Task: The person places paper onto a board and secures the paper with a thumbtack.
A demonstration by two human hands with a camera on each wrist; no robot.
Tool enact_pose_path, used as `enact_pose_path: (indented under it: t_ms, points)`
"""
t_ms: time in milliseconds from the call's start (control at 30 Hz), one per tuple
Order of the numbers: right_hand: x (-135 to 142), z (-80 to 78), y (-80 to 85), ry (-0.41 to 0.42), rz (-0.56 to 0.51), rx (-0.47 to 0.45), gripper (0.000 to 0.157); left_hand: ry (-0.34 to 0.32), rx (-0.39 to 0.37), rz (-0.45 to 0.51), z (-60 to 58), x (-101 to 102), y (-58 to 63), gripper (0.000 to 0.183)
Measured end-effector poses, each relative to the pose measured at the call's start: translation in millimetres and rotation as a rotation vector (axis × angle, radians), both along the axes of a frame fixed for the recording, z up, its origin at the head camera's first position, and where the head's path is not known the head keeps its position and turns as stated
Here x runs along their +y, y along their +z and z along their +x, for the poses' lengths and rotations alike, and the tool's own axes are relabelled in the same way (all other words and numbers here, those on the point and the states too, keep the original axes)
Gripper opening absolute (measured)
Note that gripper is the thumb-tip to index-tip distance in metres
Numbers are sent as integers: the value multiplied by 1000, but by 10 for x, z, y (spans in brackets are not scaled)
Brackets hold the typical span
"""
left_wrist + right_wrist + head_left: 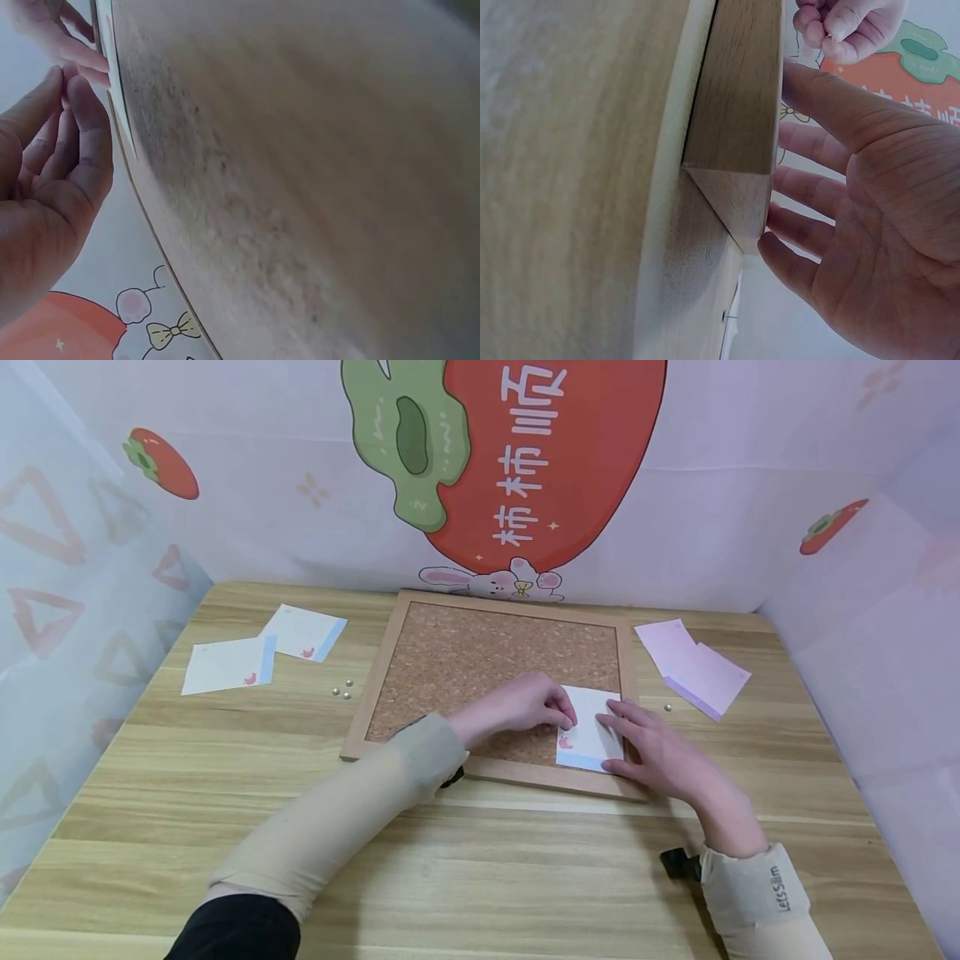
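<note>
A cork board [487, 647] in a wooden frame lies on the table. Near its lower right corner is a white note sheet [588, 706] with a blue stripe and a small red print. My left hand [528, 703] is over the sheet's left side, thumb and forefinger pinching a push pin [829, 35], mostly hidden by the fingertips. From the right, my right hand [663, 756] rests spread fingers on the sheet and the board's frame. In the right wrist view its fingers reach over the frame's corner, extended and holding nothing.
Two overlapping white-and-blue sheets [228, 664] lie left of the board, with several small round pins [347, 696] near them. Right of the board are overlapping pink-purple sheets [705, 672] and a single pin [668, 707]. A printed cloth backdrop [262, 527] stands behind the table.
</note>
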State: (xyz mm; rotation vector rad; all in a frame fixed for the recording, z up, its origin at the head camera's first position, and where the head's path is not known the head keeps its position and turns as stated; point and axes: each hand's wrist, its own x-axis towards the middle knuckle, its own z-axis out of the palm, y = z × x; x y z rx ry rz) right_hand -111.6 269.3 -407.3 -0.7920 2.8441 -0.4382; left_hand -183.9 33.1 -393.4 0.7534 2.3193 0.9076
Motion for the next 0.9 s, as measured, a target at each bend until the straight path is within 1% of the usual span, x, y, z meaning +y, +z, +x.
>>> enact_pose_path:
  t_ms: [133,233,433,633,900]
  points:
    - [-2,-1,1,-1,-6,-2,62,33,-26,1,-10,20,-22,12]
    - [-4,-2,1,-1,-13,-1,62,41,-26,-22,-12,41,-22,12]
    - [0,3,-8,-1,-24,0,61,23,9,-92,-21,106,28,12]
    - [-2,6,-11,0,-24,-8,61,14,2,-159,-26,188,83,14]
    - [-10,0,-9,1,-17,-6,61,-19,22,-202,-16,248,57,16]
